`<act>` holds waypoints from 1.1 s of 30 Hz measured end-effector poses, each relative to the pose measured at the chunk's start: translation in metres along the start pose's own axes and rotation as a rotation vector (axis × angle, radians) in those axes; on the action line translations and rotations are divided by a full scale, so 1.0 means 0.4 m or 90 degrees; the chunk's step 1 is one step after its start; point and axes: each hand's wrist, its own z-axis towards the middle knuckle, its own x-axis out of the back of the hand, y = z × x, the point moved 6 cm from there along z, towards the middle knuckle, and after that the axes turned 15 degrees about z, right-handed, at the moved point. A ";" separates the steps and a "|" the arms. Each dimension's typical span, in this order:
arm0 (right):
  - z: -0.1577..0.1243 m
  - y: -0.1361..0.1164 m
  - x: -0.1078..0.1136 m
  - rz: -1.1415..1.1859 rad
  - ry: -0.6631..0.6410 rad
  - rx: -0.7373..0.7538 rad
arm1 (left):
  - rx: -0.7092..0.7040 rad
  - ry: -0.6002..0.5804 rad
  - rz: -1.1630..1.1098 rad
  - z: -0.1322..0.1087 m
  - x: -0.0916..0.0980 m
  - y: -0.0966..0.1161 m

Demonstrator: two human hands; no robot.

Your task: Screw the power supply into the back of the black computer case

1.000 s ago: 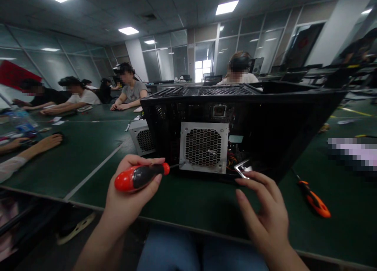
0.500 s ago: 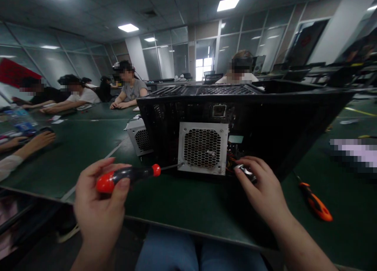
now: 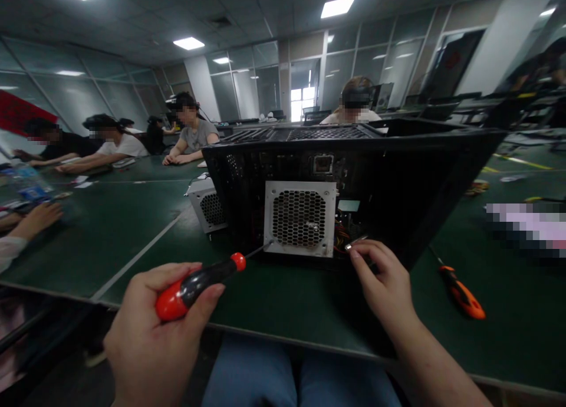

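My left hand [image 3: 152, 336] is wrapped round the red and black handle of a screwdriver [image 3: 201, 285]. Its thin shaft points up and right, and the tip meets the lower left corner of a white power supply [image 3: 299, 250] with a honeycomb grille. That unit sits at the open side of a black computer case [image 3: 389, 183]. To its right, my right hand [image 3: 389, 289] pinches a small shiny metal piece [image 3: 349, 247] close to coloured wires [image 3: 340, 233]. Most of this piece is hidden by the fingers, so its kind cannot be told.
An orange and black screwdriver [image 3: 462, 292] lies on the green table [image 3: 132, 224] at right. A second white power supply [image 3: 207, 203] stands left of the case. A co-worker's hand [image 3: 44, 218] rests at far left; other people sit across the tables.
The screwdriver handle has dropped lower and tilted more steeply, its tip staying at the same corner. My right hand has turned, so the metal piece now shows as a narrow sliver.
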 end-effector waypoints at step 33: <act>0.000 -0.005 -0.009 0.052 -0.024 -0.025 | -0.318 -0.107 -0.016 0.026 0.017 0.029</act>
